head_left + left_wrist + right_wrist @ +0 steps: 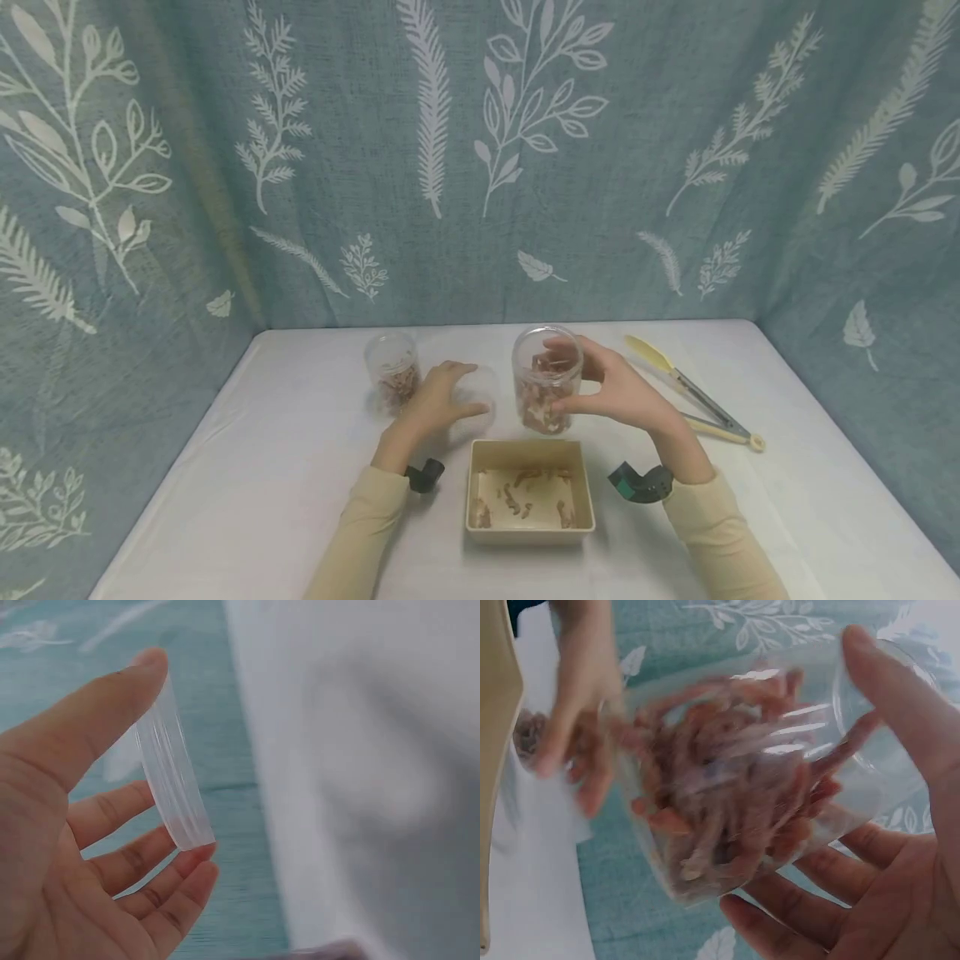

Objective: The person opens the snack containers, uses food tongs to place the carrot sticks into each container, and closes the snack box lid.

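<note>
In my left hand (435,404) is a clear round lid (169,780), pinched by its edge between thumb and fingers. My right hand (621,393) grips a clear plastic jar (534,404) from its right side, thumb in front and fingers behind. Reddish-brown dried strips (720,765) fill much of this jar, which has no lid on its mouth. Just in front of the jar sits a beige rectangular box (531,537), with a few small brown pieces on its bottom. The left hand's fingertips point toward the jar, a short gap away.
A second clear jar (392,354) with brown pieces inside stands left of my left hand, partly behind it. Tongs (705,400) with yellow tips and steel arms lie at the right. A blue-green leaf-patterned curtain (465,250) rises behind the white table (247,467).
</note>
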A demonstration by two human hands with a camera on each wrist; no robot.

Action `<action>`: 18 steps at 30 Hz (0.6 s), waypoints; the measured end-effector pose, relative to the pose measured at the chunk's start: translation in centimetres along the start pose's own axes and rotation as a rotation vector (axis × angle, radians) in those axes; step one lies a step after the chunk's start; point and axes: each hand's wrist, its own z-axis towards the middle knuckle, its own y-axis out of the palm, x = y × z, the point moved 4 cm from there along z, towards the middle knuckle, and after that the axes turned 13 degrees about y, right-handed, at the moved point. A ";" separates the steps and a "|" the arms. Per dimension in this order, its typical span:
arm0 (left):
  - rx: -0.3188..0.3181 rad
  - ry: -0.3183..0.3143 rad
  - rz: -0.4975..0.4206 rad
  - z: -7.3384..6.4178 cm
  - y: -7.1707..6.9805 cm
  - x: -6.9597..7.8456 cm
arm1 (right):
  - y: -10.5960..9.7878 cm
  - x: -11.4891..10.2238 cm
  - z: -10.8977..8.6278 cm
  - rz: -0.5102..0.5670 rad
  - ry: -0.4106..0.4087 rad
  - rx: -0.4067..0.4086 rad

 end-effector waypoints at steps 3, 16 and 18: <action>0.036 0.006 -0.039 -0.2 -1.7 1.8 | 0.1 -0.2 -0.1 0.004 -0.011 0.004; 0.356 0.104 -0.218 -2.1 -7.9 7.4 | 0.5 -1.4 -0.4 0.024 -0.085 0.103; 0.389 0.150 -0.231 -2.4 -8.3 8.3 | 0.7 -1.7 -0.6 0.021 -0.081 0.113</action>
